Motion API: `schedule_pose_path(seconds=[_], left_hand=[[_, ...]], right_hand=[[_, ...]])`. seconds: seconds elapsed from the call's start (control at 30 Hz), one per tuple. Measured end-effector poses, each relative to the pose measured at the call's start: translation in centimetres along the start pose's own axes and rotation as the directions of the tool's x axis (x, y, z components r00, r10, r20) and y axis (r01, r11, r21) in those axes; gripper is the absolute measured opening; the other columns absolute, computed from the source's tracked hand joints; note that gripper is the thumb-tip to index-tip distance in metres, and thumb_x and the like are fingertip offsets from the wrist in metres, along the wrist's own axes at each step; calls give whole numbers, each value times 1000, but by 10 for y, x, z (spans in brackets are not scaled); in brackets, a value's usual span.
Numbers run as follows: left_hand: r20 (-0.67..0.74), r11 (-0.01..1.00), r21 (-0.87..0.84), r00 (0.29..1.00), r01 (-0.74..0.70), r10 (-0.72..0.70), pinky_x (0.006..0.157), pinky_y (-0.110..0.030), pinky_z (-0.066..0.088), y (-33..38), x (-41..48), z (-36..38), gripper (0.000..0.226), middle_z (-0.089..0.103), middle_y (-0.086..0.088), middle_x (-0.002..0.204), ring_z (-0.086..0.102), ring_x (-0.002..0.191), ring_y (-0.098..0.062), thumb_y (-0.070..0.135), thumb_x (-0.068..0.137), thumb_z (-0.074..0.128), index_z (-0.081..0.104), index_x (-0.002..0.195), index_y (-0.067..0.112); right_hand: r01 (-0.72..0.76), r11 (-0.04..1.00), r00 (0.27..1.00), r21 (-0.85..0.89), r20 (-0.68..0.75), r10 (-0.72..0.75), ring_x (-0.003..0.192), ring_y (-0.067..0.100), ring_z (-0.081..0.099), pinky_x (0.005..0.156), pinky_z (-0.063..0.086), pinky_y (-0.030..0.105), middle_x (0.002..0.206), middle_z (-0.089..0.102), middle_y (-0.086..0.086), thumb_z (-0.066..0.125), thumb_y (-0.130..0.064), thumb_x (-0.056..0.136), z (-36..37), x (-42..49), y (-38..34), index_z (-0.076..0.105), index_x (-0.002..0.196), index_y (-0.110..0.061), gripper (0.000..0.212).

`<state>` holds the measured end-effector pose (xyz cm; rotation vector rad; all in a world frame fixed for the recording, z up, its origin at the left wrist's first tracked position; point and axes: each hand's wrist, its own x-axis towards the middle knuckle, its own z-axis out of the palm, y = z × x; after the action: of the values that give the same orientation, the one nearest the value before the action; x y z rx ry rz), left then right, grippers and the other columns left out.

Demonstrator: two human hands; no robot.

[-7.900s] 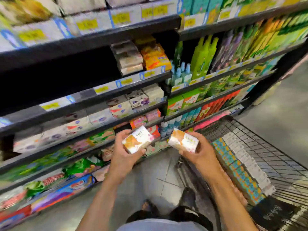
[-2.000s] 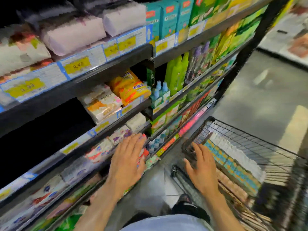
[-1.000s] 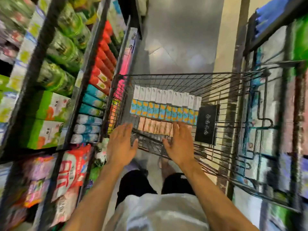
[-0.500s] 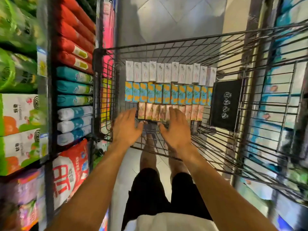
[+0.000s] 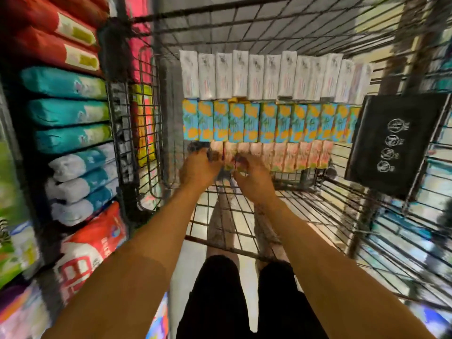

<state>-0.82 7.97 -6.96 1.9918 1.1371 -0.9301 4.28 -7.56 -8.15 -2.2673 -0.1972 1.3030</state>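
A wire shopping cart (image 5: 244,28) stands in front of me and holds three rows of upright boxes. White boxes (image 5: 269,77) are farthest, blue-and-orange boxes (image 5: 269,121) are in the middle, and pink boxes (image 5: 300,155) are nearest. Both my hands reach into the cart at the left end of the pink row. My left hand (image 5: 199,167) curls its fingers over the leftmost pink box. My right hand (image 5: 252,177) pinches the pink box beside it between thumb and fingers. The fingertips are blurred.
A black sign (image 5: 396,143) hangs on the cart's right inner wall. Store shelves on the left hold red, teal and white soft packs (image 5: 66,111), with a red bag (image 5: 93,248) lower down. More shelving shows through the cart's right side. My legs stand behind the cart.
I have put the two boxes I held on the shelf and turned to the cart. My open hands have gone down into it and curled onto the pink boxes.
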Motion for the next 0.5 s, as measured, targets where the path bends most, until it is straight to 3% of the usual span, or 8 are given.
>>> schedule_pose_path(seconds=[0.07,0.17,0.3,0.4,0.5], left_hand=[[18,999,-42,1000,13,-12,84,-42,55,-4,12,7,61,67,-16,124,65,110,-40,58,88,66,59,135,20],[14,993,-114,1000,-6,8,79,-47,58,-19,32,23,64,72,-11,110,68,99,-37,71,77,59,66,120,23],[21,980,-198,1000,-4,9,86,-42,57,-18,34,15,43,75,-8,111,69,101,-32,36,81,84,70,117,15],[-2,969,-244,999,-35,36,81,-34,54,-22,34,12,46,75,-7,110,68,101,-28,34,81,83,68,120,18],[-24,952,-306,1000,-26,19,80,-32,55,-30,36,13,49,76,-3,106,71,99,-24,39,74,82,70,118,21]], right_hand=[[-9,1000,998,18,-55,10,108,33,63,85,49,33,120,65,19,71,-28,99,6,7,-4,64,129,-4,39],[-42,998,995,48,-87,46,101,40,63,83,51,42,109,65,24,69,-16,98,14,18,-8,69,114,2,24],[-77,994,989,83,-122,87,104,32,64,87,47,28,119,62,21,61,-4,96,21,23,-9,71,120,-3,26],[-92,984,972,152,-201,122,98,24,63,87,52,33,111,65,16,58,-4,91,32,21,-14,73,111,-5,25],[-124,976,956,179,-241,166,91,24,66,82,56,40,98,70,9,62,-20,85,45,26,-14,75,100,-12,21]])
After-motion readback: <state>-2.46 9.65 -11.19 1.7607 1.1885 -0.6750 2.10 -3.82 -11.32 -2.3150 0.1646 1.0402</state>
